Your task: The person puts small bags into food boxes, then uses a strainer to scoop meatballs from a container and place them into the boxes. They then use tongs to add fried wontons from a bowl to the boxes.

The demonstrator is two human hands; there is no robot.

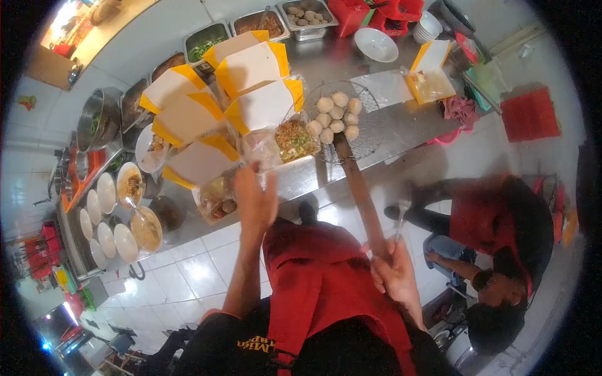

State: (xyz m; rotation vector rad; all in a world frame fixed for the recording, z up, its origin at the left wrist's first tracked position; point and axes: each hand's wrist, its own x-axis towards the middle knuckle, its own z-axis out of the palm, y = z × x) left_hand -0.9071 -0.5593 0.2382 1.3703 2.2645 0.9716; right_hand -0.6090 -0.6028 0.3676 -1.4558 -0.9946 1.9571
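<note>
My right hand (pixel 396 276) is wrapped round the wooden handle of a wire skimmer (pixel 360 200). A metal fork-like utensil (pixel 403 213) sticks up from the same hand. Several round, pale meatballs (pixel 337 113) lie in the skimmer's mesh, above the steel counter. My left hand (pixel 256 197) is open, its fingers slightly blurred, beside a yellow-and-white takeaway box (pixel 202 156) and a clear plastic bag (pixel 262 149). Close by, an open box holds noodles with minced topping and chopped greens (pixel 295 141). Whether my left fingers touch the bag cannot be made out.
More open boxes (pixel 254 69) stand on the counter (pixel 320 172). Behind them are steel trays of greens (pixel 204 47) and meatballs (pixel 307 14). A white bowl (pixel 376 45) sits at the back, several plates (pixel 125 243) at left. At right, another person (pixel 501 232) bends down.
</note>
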